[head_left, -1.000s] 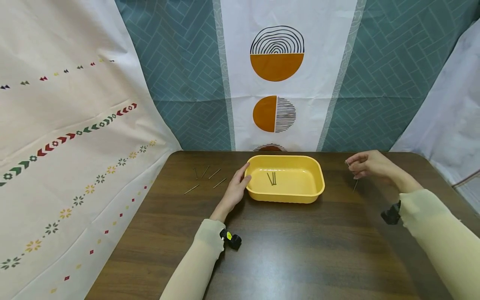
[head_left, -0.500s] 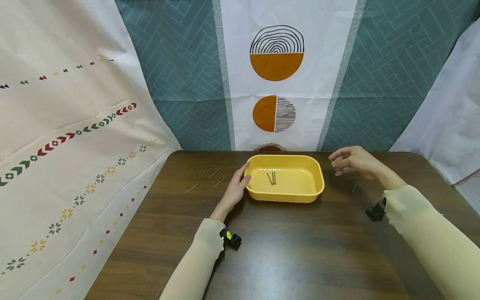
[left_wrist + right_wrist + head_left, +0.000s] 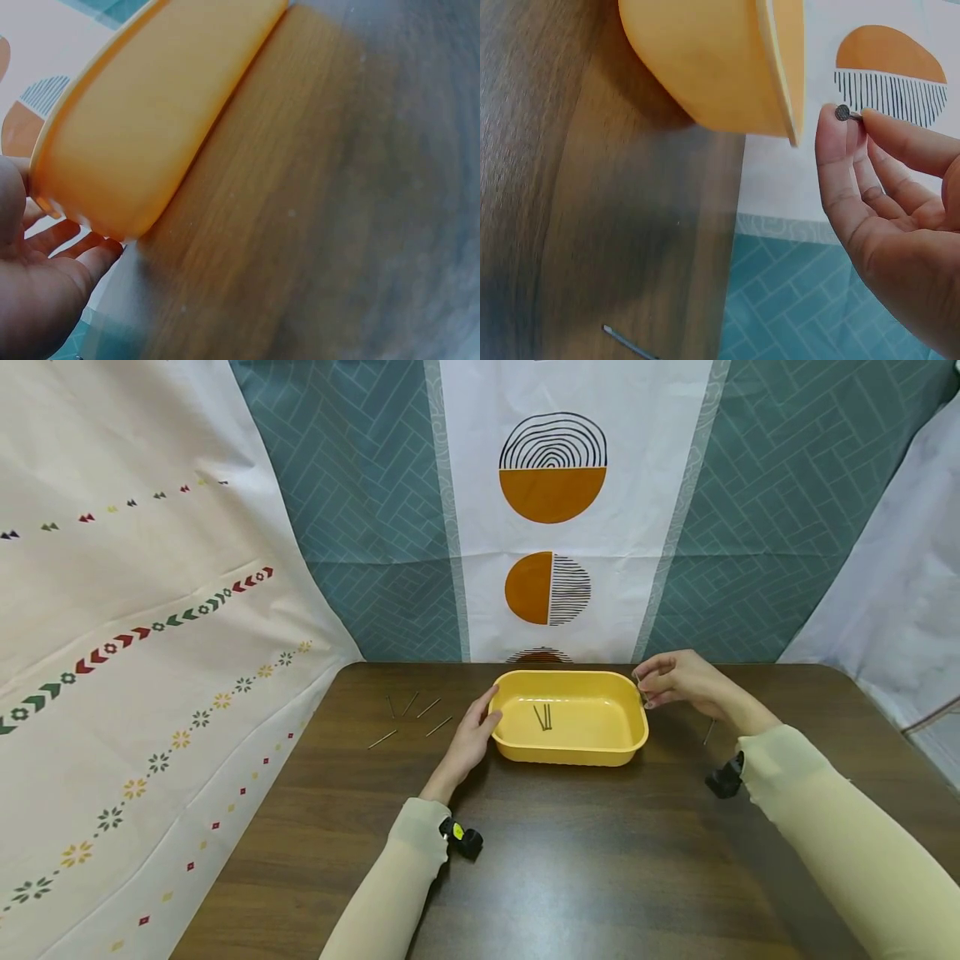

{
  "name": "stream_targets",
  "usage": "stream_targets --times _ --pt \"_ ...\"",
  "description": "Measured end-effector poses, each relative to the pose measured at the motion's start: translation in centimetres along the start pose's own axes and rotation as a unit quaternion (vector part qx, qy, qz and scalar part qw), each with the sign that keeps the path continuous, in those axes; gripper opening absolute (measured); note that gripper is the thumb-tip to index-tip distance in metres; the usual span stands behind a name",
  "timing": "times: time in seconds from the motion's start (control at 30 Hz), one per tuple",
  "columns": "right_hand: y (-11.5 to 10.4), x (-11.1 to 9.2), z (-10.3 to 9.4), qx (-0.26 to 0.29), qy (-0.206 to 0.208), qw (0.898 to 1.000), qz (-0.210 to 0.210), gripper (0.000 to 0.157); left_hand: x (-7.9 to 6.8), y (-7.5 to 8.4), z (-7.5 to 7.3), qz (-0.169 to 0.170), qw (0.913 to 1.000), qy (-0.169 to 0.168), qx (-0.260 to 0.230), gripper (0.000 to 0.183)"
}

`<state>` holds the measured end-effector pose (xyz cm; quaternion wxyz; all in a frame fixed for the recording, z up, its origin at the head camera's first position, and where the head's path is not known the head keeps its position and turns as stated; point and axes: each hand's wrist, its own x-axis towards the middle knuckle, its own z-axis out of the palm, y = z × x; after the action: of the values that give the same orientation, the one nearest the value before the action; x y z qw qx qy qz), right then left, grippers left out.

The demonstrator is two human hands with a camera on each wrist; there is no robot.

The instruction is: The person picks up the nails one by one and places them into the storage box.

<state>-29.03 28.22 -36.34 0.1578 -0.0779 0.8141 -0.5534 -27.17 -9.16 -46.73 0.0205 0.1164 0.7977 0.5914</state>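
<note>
I count ten nails in all. Five nails (image 3: 438,726) lie scattered on the brown table (image 3: 570,860) to the left of the one yellow tray (image 3: 570,758), three nails (image 3: 548,717) lie inside it, two side by side and the other slanting towards them, one nail (image 3: 708,732) lies on the table by the right wrist, and the last nail (image 3: 642,692) is up in the person's fingers.

The nails are thin, straight and dark. The tray is a shallow oblong with rounded corners and a rolled rim, set flat near the back of the table.

The left hand (image 3: 470,737) holds the tray's left end in a loose grip, the fingers a little apart. The right hand (image 3: 684,683) pinches its nail between thumb and forefinger, the other fingers softly curved, right at the tray's right end; I can't tell from above whether it touches the rim.

From the right wrist, the held nail shows its round, flat head, turned towards the camera. From the left wrist I see fingertips against the outside of the tray, though its high wall hides the three nails inside. Only the head view takes in all ten.
</note>
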Motion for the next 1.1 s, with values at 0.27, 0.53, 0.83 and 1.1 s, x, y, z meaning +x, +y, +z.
stream_targets --times 0.27,0.53,0.83,1.1 --pt "0.1 1.0 1.1 0.02 -0.01 1.0 -0.002 0.039 -0.2 -0.1 -0.1 0.003 1.0 0.005 -0.005 0.053" --pt "-0.4 1.8 2.5 0.018 -0.007 1.0 0.012 0.042 0.0 0.0 0.0 0.009 0.9999 0.0 -0.011 0.053" --pt "-0.4 2.9 4.1 0.062 -0.019 0.998 0.011 0.042 0.0 -0.1 0.0 0.022 0.9996 -0.005 -0.016 0.053" --pt "-0.2 3.6 5.7 0.082 -0.007 0.996 0.014 0.039 0.0 -0.1 0.0 0.023 0.9997 -0.002 -0.012 0.053"
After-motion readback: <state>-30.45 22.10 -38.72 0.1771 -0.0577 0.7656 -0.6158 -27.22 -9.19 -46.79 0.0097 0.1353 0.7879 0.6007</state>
